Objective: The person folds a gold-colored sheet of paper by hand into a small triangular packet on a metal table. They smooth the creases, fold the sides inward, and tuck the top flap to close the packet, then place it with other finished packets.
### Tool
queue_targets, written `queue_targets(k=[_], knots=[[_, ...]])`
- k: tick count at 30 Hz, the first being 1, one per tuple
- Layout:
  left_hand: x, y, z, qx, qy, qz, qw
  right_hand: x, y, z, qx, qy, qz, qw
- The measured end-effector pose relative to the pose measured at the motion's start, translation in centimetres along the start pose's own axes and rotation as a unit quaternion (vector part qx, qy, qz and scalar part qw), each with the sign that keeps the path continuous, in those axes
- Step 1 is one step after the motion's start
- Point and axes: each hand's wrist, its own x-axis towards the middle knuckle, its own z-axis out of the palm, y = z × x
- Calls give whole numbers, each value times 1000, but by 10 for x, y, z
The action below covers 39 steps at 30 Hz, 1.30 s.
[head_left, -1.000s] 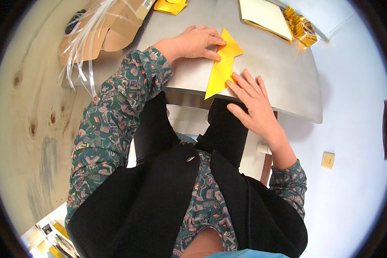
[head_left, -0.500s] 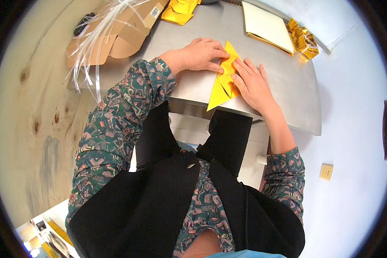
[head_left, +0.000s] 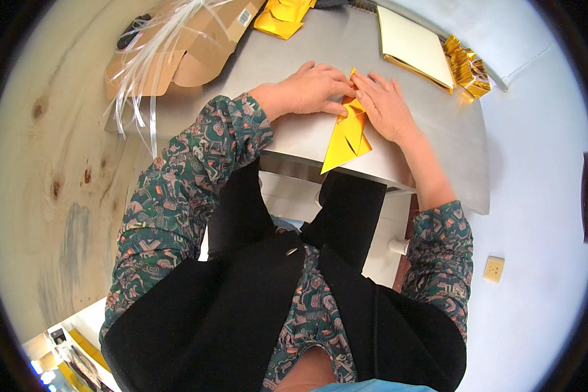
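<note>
Left hand [head_left: 310, 90] and right hand [head_left: 387, 110] touch the far end of near-to-far yellow paper [head_left: 346, 138]; cannot tell whether gripping.

Yellow paper [head_left: 342, 142], folded to points!
And it's lying slantwise across the table's [head_left: 297, 138] near edge, sharp near tip jutting just past, narrow gap showing between its folds, far end partly hidden.

Worktop [head_left: 438, 137], grey metal: folded yellow paper [head_left: 347, 130] at your left hand [head_left: 313, 90] and right hand [head_left: 385, 108]; gold folded pieces [head_left: 284, 16] beyond; brown box [head_left: 206, 55] left of your hands; cream-topped stack [head_left: 415, 46], gold foil bundle [head_left: 467, 68] beyond-right.
</note>
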Motion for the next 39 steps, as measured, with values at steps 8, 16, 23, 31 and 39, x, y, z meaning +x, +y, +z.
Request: queue_targets(k=[8, 16, 23, 31, 39], knots=[[8, 8, -12, 11, -48, -5, 999, 26, 15, 12, -2, -3, 43, 999], [13, -2, -10, 13, -65, 9, 998, -20, 13, -4, 147, 52, 43, 987], [13, 2, -6, 44, -69, -39, 996, -66, -25, -15, 21, 10, -10, 1000], [15, -2, -2, 37, -65, -29, 997, -121, -69, -33, 45, 9, -60, 997], [6, 4, 2, 53, 103, 66, 991, -116, -82, -21, 65, 119, -35, 990]])
